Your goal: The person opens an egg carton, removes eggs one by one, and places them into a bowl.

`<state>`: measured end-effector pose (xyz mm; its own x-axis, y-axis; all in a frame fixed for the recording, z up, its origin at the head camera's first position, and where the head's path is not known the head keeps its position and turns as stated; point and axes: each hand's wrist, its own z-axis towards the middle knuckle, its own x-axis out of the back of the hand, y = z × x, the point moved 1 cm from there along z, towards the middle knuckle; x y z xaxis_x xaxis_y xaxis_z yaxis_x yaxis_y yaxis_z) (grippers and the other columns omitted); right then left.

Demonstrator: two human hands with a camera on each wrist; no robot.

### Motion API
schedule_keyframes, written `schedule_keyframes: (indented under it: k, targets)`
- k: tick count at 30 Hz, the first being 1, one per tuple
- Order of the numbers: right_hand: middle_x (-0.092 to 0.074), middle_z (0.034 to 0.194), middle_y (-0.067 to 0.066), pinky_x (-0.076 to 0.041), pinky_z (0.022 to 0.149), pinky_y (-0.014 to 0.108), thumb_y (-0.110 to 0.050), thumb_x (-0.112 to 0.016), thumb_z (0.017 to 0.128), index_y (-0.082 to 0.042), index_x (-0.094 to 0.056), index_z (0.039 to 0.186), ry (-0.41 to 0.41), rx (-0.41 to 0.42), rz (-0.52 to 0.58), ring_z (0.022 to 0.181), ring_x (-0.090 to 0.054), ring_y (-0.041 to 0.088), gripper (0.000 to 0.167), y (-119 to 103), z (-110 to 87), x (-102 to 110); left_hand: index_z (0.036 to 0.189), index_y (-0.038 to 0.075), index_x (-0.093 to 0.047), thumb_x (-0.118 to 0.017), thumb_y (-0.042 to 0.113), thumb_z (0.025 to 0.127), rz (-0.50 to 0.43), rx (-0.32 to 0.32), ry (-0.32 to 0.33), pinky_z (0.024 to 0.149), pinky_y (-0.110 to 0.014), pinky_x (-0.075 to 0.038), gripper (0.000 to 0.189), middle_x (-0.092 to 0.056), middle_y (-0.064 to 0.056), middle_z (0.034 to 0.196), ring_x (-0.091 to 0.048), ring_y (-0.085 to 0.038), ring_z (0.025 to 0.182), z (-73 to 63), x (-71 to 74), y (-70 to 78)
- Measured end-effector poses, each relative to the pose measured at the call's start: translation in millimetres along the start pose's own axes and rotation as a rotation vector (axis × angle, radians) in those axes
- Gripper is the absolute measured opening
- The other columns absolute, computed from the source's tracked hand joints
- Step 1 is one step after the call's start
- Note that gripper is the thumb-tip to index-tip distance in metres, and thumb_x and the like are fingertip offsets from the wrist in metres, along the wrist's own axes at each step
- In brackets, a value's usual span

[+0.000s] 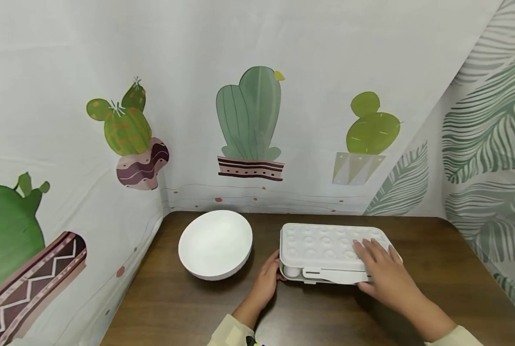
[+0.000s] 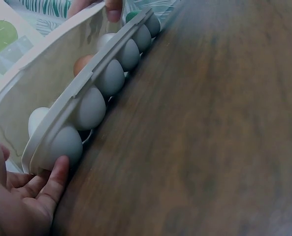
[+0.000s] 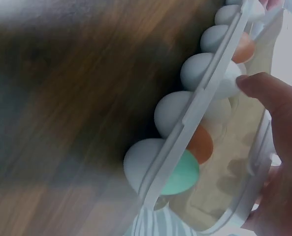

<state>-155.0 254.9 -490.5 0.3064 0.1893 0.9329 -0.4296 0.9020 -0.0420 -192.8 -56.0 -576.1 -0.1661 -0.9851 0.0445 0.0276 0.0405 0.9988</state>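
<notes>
A white plastic egg box (image 1: 326, 259) lies lengthwise on the table, its dimpled lid (image 1: 322, 240) raised along the front edge. Under the lid sit eggs: a green egg (image 3: 184, 174), a brown egg (image 3: 201, 145) and a white egg (image 3: 228, 81) show in the right wrist view, above the tray's rounded cups (image 2: 89, 108). My left hand (image 1: 266, 281) grips the tray's left end, thumb against the end cup. With fingers spread over the lid's top right and thumb below its front edge, my right hand (image 1: 387, 276) holds the lid.
To the left of the egg box stands a white bowl (image 1: 216, 245). Both are on a dark brown wooden table (image 1: 175, 307). A cloth (image 1: 309, 96) printed with cacti and leaves hangs behind the table and along its sides.
</notes>
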Motion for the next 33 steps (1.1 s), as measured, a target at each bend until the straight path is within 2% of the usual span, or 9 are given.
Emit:
schedule_keyframes:
  k: [7, 17, 19, 21, 23, 25, 28, 30, 33]
  targets:
    - [-0.055, 0.138, 0.025, -0.031, 0.106, 0.072, -0.034, -0.093, 0.063, -0.007, -0.043, 0.149, 0.004, -0.036, 0.012, 0.133, -0.047, 0.045, 0.103, 11, -5.2, 3, 0.152, -0.002, -0.039, -0.044, 0.007, 0.101, 0.029, 0.008, 0.001, 0.073, -0.023, -0.054, 0.051, -0.063, -0.021, 0.125, -0.060, -0.011, 0.083, 2.0, -2.8, -3.7]
    - [-0.057, 0.129, 0.023, -0.042, 0.093, 0.070, -0.031, -0.090, 0.065, -0.002, -0.049, 0.143, 0.155, -0.023, 0.020, 0.118, -0.055, 0.044, 0.092, 27, -14.6, 5, 0.153, -0.002, -0.038, -0.047, 0.002, 0.095, 0.052, 0.005, -0.004, 0.075, -0.021, -0.053, 0.058, -0.063, -0.021, 0.121, -0.058, -0.011, 0.089, 3.8, -1.7, -4.4]
    - [-0.055, 0.130, 0.027, -0.045, 0.091, 0.067, -0.045, -0.084, 0.077, -0.001, -0.050, 0.141, 0.187, -0.027, 0.053, 0.117, -0.055, 0.046, 0.085, 30, -16.3, 5, 0.153, -0.002, -0.037, -0.047, 0.001, 0.094, 0.058, 0.006, -0.009, 0.075, -0.021, -0.053, 0.059, -0.063, -0.021, 0.122, -0.058, -0.010, 0.090, 3.4, -1.4, -4.4]
    - [-0.053, 0.132, 0.031, -0.048, 0.088, 0.063, -0.060, -0.067, 0.089, 0.001, -0.050, 0.139, 0.212, -0.035, 0.079, 0.116, -0.055, 0.048, 0.081, 33, -17.3, 5, 0.152, -0.003, -0.037, -0.048, 0.001, 0.093, 0.060, -0.004, -0.015, 0.075, -0.020, -0.053, 0.060, -0.062, -0.021, 0.122, -0.058, -0.009, 0.091, 2.7, -1.3, -3.9]
    - [-0.050, 0.135, 0.034, -0.050, 0.084, 0.063, -0.066, -0.054, 0.094, 0.001, -0.051, 0.138, 0.224, -0.050, 0.101, 0.115, -0.054, 0.050, 0.081, 34, -17.9, 6, 0.152, -0.004, -0.037, -0.048, 0.001, 0.092, 0.062, -0.011, -0.019, 0.075, -0.020, -0.053, 0.061, -0.062, -0.022, 0.121, -0.058, -0.008, 0.091, 2.2, -1.2, -3.6]
    - [-0.047, 0.139, 0.035, -0.051, 0.082, 0.063, -0.059, -0.063, 0.093, 0.001, -0.051, 0.138, 0.221, -0.074, 0.097, 0.116, -0.053, 0.051, 0.077, 34, -17.7, 7, 0.152, -0.005, -0.037, -0.048, 0.000, 0.092, 0.064, -0.019, -0.023, 0.075, -0.020, -0.053, 0.061, -0.062, -0.023, 0.121, -0.057, -0.008, 0.091, 1.7, -1.2, -3.1]
    - [-0.044, 0.142, 0.034, -0.050, 0.081, 0.065, -0.032, -0.084, 0.080, 0.002, -0.049, 0.140, 0.210, -0.109, 0.087, 0.115, -0.053, 0.052, 0.077, 34, -17.0, 9, 0.152, -0.006, -0.036, -0.048, 0.000, 0.091, 0.065, -0.022, -0.026, 0.075, -0.020, -0.053, 0.062, -0.062, -0.023, 0.122, -0.057, -0.008, 0.091, 1.6, -1.0, -3.2]
    - [-0.042, 0.144, 0.033, -0.049, 0.080, 0.067, -0.019, -0.087, 0.073, 0.002, -0.047, 0.143, 0.207, -0.130, 0.090, 0.116, -0.052, 0.053, 0.083, 34, -16.2, 9, 0.152, -0.005, -0.036, -0.048, 0.000, 0.091, 0.067, -0.014, -0.025, 0.076, -0.019, -0.053, 0.062, -0.062, -0.023, 0.122, -0.057, -0.008, 0.092, 1.7, -0.8, -3.4]
    - [-0.040, 0.146, 0.033, -0.048, 0.079, 0.068, -0.017, -0.084, 0.076, 0.001, -0.043, 0.146, 0.213, -0.155, 0.103, 0.116, -0.051, 0.055, 0.084, 34, -15.1, 8, 0.153, -0.004, -0.036, -0.048, 0.000, 0.091, 0.073, -0.005, -0.026, 0.077, -0.019, -0.053, 0.063, -0.062, -0.022, 0.123, -0.057, -0.010, 0.094, 1.6, 0.0, -3.8]
